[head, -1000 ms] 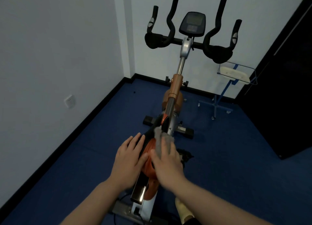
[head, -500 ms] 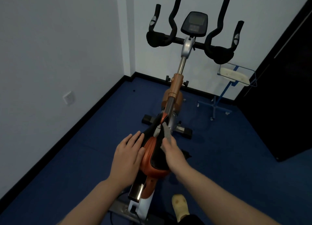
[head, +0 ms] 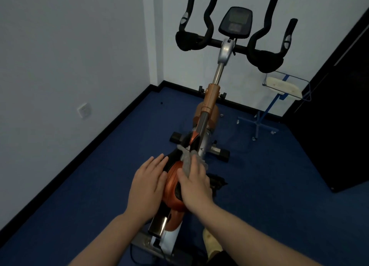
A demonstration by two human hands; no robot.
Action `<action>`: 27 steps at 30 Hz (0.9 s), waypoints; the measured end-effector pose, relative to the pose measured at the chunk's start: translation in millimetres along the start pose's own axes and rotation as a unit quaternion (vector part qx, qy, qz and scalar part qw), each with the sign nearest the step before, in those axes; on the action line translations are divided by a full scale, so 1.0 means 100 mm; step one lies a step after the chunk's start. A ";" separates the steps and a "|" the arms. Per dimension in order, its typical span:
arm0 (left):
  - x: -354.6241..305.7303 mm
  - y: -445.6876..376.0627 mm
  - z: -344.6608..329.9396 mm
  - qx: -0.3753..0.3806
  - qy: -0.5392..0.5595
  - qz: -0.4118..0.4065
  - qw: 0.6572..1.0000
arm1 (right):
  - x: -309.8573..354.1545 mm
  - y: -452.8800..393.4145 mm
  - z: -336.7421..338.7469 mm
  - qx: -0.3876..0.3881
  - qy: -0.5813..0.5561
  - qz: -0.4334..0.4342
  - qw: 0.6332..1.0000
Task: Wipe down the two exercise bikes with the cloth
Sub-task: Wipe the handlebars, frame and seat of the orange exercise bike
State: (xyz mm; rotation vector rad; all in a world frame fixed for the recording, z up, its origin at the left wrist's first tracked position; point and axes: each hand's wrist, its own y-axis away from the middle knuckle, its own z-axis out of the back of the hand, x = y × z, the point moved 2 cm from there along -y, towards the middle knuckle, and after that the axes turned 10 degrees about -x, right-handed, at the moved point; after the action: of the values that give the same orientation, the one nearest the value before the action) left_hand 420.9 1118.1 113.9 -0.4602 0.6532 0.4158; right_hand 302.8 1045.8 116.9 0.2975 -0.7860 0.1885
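One exercise bike point(head: 211, 97) stands in front of me, orange and silver with black handlebars point(head: 229, 44) and a console point(head: 235, 23). Its orange and black saddle point(head: 173, 183) lies between my hands. My left hand point(head: 148, 187) rests flat on the saddle's left side with straight fingers. My right hand point(head: 194, 185) lies on the saddle's right side and presses a grey cloth point(head: 187, 157) against its front part; the cloth bunches out beyond the fingertips. Only this one bike is in view.
White walls meet in a corner behind the bike, with a socket point(head: 84, 110) low on the left wall. A blue-framed stand with a basket point(head: 283, 86) sits at the back right. A dark door or cabinet point(head: 339, 125) fills the right. Blue carpet point(head: 269, 185) surrounds the bike.
My right hand with the cloth slid from the saddle's right edge back onto its top. My left hand stayed on the saddle's left side.
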 end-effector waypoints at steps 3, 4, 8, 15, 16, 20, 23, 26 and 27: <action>-0.02 -0.02 -0.05 -0.044 0.027 0.065 0.997 | 0.01 -0.32 0.11 0.032 -0.158 -0.084 0.983; -0.02 -0.01 -0.07 -0.055 0.027 0.083 0.995 | 0.02 -0.39 0.13 0.039 -0.183 -0.112 0.976; -0.04 -0.01 -0.13 -0.095 -0.004 0.096 0.991 | 0.07 -0.18 -0.01 0.024 0.047 0.000 0.999; -0.11 0.00 -0.19 -0.123 -0.065 0.131 0.982 | -0.01 -0.78 0.01 0.022 0.017 0.069 0.997; -0.12 0.00 -0.19 -0.125 -0.071 0.138 0.980 | 0.00 -0.90 0.03 0.020 0.022 0.081 0.996; -0.17 0.00 -0.21 -0.153 -0.098 0.167 0.969 | 0.04 -1.42 0.20 0.029 0.072 0.193 0.978; -0.22 0.00 -0.23 -0.191 -0.105 0.203 0.955 | 0.04 -1.35 0.17 0.049 0.175 0.374 0.910; -0.24 0.00 -0.26 -0.216 -0.097 0.242 0.941 | 0.08 -1.25 0.09 0.148 0.176 0.483 0.845; -0.25 0.01 -0.27 -0.226 -0.094 0.253 0.936 | 0.15 -1.32 0.11 0.162 0.183 0.492 0.836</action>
State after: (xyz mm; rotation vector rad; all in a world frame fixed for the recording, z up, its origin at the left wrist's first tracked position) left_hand 389.7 1099.6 111.0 -0.6786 0.4812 1.1021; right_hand 342.9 918.4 109.7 0.1382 -0.4534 1.3303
